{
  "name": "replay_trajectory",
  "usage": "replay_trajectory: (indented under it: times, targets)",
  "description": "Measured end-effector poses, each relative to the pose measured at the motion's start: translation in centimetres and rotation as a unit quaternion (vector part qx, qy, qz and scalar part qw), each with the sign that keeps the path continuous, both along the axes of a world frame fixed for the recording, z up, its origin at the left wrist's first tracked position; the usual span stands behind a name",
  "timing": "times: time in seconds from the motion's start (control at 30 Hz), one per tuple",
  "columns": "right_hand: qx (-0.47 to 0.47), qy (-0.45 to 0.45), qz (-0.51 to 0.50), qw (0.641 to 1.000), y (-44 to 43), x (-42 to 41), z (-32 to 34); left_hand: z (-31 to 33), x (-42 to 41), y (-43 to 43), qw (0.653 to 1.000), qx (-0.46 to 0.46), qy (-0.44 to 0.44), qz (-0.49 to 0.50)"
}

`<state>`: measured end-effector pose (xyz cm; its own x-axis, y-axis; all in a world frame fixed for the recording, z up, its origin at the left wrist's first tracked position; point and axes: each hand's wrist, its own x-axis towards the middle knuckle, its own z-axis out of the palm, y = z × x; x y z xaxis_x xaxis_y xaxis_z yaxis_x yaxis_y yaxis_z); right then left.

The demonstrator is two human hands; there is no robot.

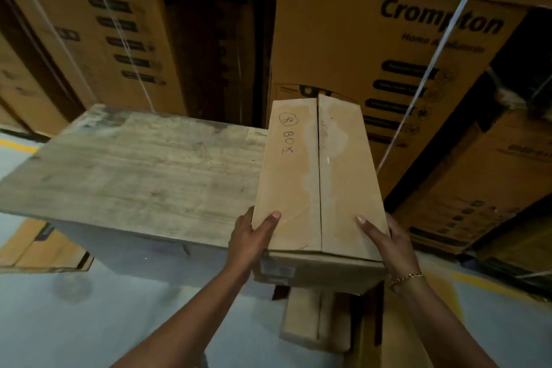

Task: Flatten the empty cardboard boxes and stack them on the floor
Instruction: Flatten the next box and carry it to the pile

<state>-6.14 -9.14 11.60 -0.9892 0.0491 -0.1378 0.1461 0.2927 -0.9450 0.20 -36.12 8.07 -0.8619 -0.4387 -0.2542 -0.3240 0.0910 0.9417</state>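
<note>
Left grip: left hand (249, 237) clamped on the near left corner of the box (319, 176), thumb flat on the top flap, fingers wrapped down the side
Right grip: right hand (386, 237) clamped on the near right corner the same way, thumb on top, fingers hidden behind the edge; a gold bracelet (406, 278) on the wrist
Box shape: long, narrow, plain brown, fully formed, not flattened
Box top: two long flaps closed, meeting in a seam down the middle, the right flap raised slightly at the far end
Box marks: a circled "8" and "BOX" handwritten on the left flap; pale scuffed patches either side of the seam; a grey patch on the near end face
Box place: held lengthwise, pointing away from the person, at the right end of the surface (143, 170), near end past its front edge; cannot tell whether it rests there or is lifted
Surface: worn, stained wood
Below the box: lower cardboard (310, 317), brown, down by the floor (74, 331)
Floor: pale grey-blue with yellow lines; flat cardboard (44, 251) lies at the left, partly under the surface
Behind: tall printed cartons (337, 39) bound with white straps (430, 69)
</note>
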Motion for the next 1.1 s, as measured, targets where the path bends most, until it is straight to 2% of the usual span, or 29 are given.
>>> replay_trajectory:
  times: [0.37,0.6,0.7,0.77,0.8,0.87,0.97,1.0,1.03,1.1]
  targets:
    - [-0.045,-0.038,0.102,0.993,-29.1,-6.3,-2.0,-0.1,-0.7,-27.3,0.992,-0.050,-0.034,0.114]
    - [-0.022,-0.063,0.131,0.989,-38.8,-8.0,-3.0,-0.5,-1.7,-35.9,0.989,-0.089,-0.049,0.103]
    - [0.061,-0.069,0.138,0.986,-39.8,-8.5,-3.3,-1.6,-1.8,-37.2,0.987,-0.123,-0.064,0.085]
    - [0.205,-0.017,0.153,0.967,-40.3,-8.9,-3.0,-2.2,-2.0,-37.6,0.984,-0.135,-0.082,0.082]
    - [0.274,0.029,0.171,0.946,-40.8,-8.8,-2.6,-2.5,-2.1,-37.7,0.983,-0.137,-0.088,0.082]
    - [0.355,0.109,0.231,0.899,-42.6,-8.2,-1.1,-2.8,-2.1,-38.0,0.982,-0.144,-0.094,0.079]
    - [0.441,0.151,0.345,0.815,-45.2,-7.3,1.0,-2.9,-2.1,-38.1,0.979,-0.161,-0.097,0.080]
    - [0.454,0.155,0.363,0.799,-45.5,-7.2,1.6,-2.4,-1.9,-37.8,0.978,-0.168,-0.094,0.080]
    - [0.449,0.154,0.366,0.801,-45.3,-7.2,2.5,-2.2,-1.7,-37.5,0.977,-0.178,-0.089,0.080]
    - [0.403,0.161,0.341,0.834,-44.1,-7.3,4.7,-1.1,-1.2,-36.9,0.972,-0.208,-0.073,0.081]
